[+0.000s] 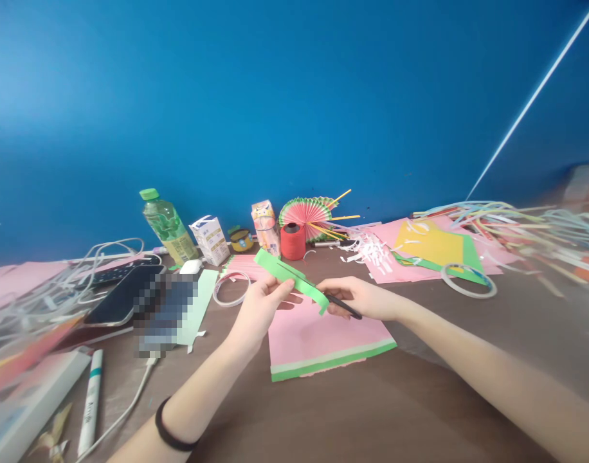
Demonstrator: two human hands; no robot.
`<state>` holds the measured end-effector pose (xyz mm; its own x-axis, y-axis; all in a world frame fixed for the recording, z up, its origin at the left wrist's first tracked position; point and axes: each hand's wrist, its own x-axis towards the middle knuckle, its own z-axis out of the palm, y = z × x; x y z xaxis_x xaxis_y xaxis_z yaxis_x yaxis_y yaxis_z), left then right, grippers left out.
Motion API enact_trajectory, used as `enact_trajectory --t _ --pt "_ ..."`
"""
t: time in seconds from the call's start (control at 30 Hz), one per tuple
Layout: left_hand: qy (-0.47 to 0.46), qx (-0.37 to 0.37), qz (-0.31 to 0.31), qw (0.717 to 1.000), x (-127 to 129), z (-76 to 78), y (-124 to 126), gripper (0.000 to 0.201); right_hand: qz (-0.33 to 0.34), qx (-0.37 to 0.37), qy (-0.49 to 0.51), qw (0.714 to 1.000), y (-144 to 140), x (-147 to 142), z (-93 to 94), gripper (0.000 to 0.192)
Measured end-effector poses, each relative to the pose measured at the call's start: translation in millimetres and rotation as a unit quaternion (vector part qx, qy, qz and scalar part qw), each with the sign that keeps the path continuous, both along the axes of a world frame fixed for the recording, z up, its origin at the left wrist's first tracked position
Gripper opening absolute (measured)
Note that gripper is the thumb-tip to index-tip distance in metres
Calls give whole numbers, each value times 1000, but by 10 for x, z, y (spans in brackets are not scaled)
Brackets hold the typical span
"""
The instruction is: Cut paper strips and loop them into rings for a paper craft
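Note:
Near the middle of the head view, my left hand [262, 301] pinches a bright green paper strip [270, 263] between thumb and fingers. My right hand [359, 297] grips dark-handled scissors [345, 307]. The scissors' blades lie along the strip, and a narrow piece of it curls down beside my right fingers. Below both hands, a pink sheet [323, 331] with a pale band and a green band along its near edge lies on the dark table [371, 411]. My right fingers partly hide the scissors' handles.
Behind stand a green-capped bottle [172, 228], a small carton [210, 241], a red thread spool [293, 243] and a pink-green paper fan [299, 212]. Tape rolls lie left [215, 297] and right [468, 294]. Phones, cables and a marker [90, 405] are at left; paper scraps [371, 251] at right.

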<state>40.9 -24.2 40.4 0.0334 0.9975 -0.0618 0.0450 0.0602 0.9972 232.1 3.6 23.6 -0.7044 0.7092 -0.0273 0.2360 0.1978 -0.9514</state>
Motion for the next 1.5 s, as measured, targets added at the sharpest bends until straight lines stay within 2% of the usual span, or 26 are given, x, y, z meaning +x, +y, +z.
enact_trajectory --t 0.73,0.9,1.07,1.2,1.33,1.5 --pt "3 1 -18 1000 14 12 -23 23 -14 -23 -10 1000 17 22 14 37" --pt "7 12 -9 1000 -72 27 35 29 -23 -19 -9 1000 35 57 -11 34" --pt "11 23 7 1000 -159 10 94 30 -2 -30 -11 999 37 64 11 37" --pt "15 32 -27 999 -155 -1 85 28 5 -26 -13 1000 44 64 16 37" --pt "20 12 -47 999 -114 -5 64 27 13 -22 -9 1000 36 54 9 34" --pt "1 -41 -62 997 -51 7 25 26 31 -12 5 999 20 29 14 39"
